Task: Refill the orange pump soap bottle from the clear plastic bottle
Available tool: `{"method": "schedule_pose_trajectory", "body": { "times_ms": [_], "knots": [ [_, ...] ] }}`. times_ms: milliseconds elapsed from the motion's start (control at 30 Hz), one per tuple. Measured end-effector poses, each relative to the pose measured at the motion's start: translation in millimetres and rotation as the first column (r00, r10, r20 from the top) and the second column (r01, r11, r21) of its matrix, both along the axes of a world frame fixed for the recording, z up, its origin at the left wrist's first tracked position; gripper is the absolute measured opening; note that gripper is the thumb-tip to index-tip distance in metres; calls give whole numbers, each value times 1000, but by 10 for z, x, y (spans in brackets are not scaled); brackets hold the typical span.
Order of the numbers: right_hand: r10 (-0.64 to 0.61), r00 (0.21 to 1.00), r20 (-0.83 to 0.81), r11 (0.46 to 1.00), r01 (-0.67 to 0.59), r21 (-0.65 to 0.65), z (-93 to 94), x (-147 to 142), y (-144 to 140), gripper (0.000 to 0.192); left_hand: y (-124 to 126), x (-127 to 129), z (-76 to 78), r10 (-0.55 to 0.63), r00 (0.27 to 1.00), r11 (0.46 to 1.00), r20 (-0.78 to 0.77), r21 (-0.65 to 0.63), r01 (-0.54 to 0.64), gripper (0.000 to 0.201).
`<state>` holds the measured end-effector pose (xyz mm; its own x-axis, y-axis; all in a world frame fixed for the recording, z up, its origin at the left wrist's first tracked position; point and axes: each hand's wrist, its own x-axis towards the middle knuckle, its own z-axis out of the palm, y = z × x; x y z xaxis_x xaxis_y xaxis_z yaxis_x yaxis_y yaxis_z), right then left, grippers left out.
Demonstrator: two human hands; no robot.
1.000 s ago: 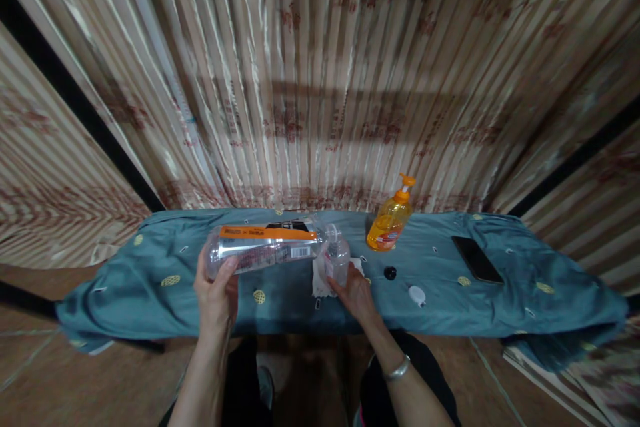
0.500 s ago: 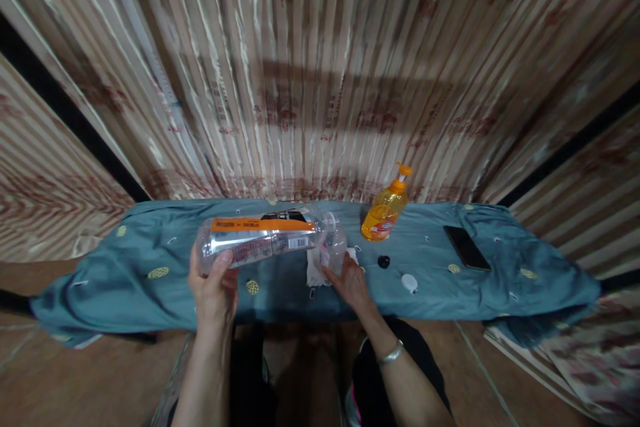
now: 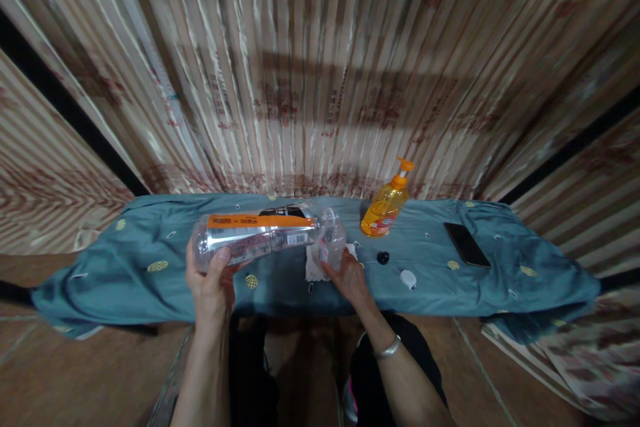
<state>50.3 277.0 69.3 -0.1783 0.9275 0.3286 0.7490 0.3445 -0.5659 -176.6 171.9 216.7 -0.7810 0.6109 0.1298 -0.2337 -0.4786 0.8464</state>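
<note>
Clear plastic fills the grip of the left hand (image 3: 213, 283): a large bottle with an orange label band (image 3: 257, 237) lies on its side in the air, fingers and thumb wrapped round its base end, its neck pointing right. That neck meets the mouth of a small clear bottle (image 3: 334, 244), which stands upright on a white cloth (image 3: 314, 265) near the front of the surface. The right hand (image 3: 351, 278) steadies the small bottle from the near side, fingertips pressed to its lower wall; how far the hand closes round it I cannot tell from here.

Outward to the right, a small black cap (image 3: 383, 257) and a white cap (image 3: 409, 278) lie loose on the teal bedsheet (image 3: 130, 267) that covers the surface. Behind them stands an orange pump bottle (image 3: 385, 209), and well to the right a dark phone (image 3: 466, 244) lies flat. A striped curtain (image 3: 320, 80) hangs close behind everything.

Against a second ago, little has altered: both hands keep the same hold, and the big bottle stays near level at the small one's mouth. Mainly the view has swung, so the surface sits a bit higher and farther left in it.
</note>
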Motion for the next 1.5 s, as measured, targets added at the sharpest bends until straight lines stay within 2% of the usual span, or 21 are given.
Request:
{"method": "schedule_pose_trajectory", "body": {
  "times_ms": [300,667,867,1200,1500],
  "knots": [
    [7,1000,4,1000,-7,7,-11,8,2,48,-21,-19,-1,-46,999,999,10,-4,46,74],
    [-4,1000,28,1000,4,-16,23,10,-2,49,-47,-18,21,-101,995,995,14,-2,101,81],
    [8,1000,24,999,-8,-31,59,7,-11,48,-71,21,93,-83,997,995,-5,-50,83,94],
    [30,998,-51,999,-31,-24,150,-2,-50,51,-68,48,116,-58,998,995,-20,-84,56,99],
    [67,992,-102,997,-70,-23,124,6,-51,37,-63,38,108,-84,996,995,-18,-50,83,101]
  ]
}}
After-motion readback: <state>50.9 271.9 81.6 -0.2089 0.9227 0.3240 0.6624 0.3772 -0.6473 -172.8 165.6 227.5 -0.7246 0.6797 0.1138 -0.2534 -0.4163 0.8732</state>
